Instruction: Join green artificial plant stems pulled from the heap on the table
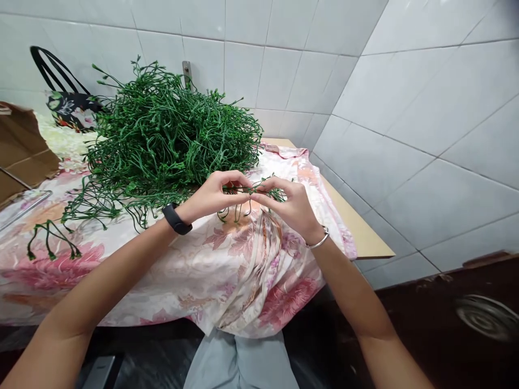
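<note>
In front of me, my left hand (214, 195) and my right hand (295, 205) meet with fingertips pinched together. Both hold a thin green artificial plant stem (235, 190); some of its curled ends hang below the fingers, and a leafy part lies by the right hand. The exact join between the fingertips is too small to make out. Just beyond the left hand rises a large tangled pile of green artificial stems (174, 129). A separate three-pronged green stem piece (51, 237) lies at the left of the floral cloth (203, 259).
White artificial flowers (67, 143), a black floral bag (73, 111) and a brown cardboard box (24, 146) stand at the left. A metal rod (30, 205) lies nearby. Tiled walls (284, 75) close off the back and right. The wooden table edge (360, 232) shows at right.
</note>
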`<state>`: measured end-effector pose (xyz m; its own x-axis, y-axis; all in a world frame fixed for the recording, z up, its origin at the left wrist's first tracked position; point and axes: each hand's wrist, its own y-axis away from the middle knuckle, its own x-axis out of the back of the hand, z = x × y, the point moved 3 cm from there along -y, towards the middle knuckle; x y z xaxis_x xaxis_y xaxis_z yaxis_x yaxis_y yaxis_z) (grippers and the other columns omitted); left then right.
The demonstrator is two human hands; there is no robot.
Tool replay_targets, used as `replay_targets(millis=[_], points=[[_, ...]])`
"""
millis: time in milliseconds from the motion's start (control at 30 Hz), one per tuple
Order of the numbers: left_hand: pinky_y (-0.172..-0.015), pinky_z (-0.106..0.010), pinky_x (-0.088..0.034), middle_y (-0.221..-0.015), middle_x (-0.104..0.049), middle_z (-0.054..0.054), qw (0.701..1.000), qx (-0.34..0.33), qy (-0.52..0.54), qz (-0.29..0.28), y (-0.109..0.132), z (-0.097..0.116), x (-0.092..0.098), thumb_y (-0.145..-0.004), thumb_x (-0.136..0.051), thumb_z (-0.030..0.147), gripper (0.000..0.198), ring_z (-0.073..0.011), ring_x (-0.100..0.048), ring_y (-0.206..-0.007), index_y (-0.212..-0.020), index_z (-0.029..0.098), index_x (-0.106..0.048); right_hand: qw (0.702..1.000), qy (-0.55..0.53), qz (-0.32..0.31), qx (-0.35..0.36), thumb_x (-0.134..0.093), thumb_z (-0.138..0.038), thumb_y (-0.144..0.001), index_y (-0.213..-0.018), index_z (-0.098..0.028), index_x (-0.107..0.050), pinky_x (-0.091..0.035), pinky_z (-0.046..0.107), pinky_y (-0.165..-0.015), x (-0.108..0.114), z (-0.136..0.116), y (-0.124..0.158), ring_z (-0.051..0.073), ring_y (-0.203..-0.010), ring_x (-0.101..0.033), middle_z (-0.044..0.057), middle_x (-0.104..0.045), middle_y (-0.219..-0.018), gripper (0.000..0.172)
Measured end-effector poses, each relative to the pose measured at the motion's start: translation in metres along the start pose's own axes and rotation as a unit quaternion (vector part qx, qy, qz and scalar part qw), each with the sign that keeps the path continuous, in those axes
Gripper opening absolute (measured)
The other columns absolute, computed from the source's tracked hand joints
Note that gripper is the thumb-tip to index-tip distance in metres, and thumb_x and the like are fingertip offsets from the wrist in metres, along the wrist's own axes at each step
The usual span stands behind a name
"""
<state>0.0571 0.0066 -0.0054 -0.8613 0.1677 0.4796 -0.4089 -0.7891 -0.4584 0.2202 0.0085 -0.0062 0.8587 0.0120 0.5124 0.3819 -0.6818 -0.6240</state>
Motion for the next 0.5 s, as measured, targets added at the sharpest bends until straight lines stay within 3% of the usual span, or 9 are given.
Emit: replay_targets(millis=[267, 400, 500], points=[[-0.064, -0.024, -0.042, -0.078, -0.06, -0.003, 0.994, 0.023, 0.091, -0.047, 0.0011, 0.0, -0.002, -0.072, -0.067, 0.037, 0.026, -0.0107, -0.053, -0.07, -0.082, 0.013, -0.063, 0.998, -0.065, -0.009, 0.008, -0.068, -0.031, -0.072, -0.076, -0.017, -0.066, -0.048, 0.026, -0.069, 0.0027, 0.0004, -0.0001, 0.012, -0.072, -0.061, 0.001, -0.067, -0.075, 0.015], [-0.065, -0.024, -0.041, -0.08, -0.061, -0.004, 0.998, -0.002, 0.037, -0.052, 0.0016, 0.0022, -0.0013, -0.08, -0.058, 0.035, 0.024, -0.011, -0.053, -0.072, -0.085, 0.012, -0.063, 0.998, -0.054, 0.004, 0.009, -0.067, -0.029, -0.073, -0.078, -0.018, -0.067, -0.048, 0.025, -0.063, 0.0034, 0.002, 0.0008, 0.012, -0.068, -0.061, 0.001, -0.068, -0.077, 0.013], [-0.066, -0.023, -0.04, -0.084, -0.061, -0.005, 0.996, -0.037, -0.053, -0.067, 0.0026, 0.0046, -0.0022, -0.085, -0.051, 0.031, 0.023, -0.0114, -0.053, -0.075, -0.09, 0.013, -0.062, 0.999, 0.022, 0.009, 0.043, -0.066, -0.027, -0.075, -0.077, -0.018, -0.067, -0.047, 0.028, -0.066, 0.0038, 0.0024, 0.0018, 0.014, -0.068, -0.06, 0.002, -0.069, -0.075, 0.009]])
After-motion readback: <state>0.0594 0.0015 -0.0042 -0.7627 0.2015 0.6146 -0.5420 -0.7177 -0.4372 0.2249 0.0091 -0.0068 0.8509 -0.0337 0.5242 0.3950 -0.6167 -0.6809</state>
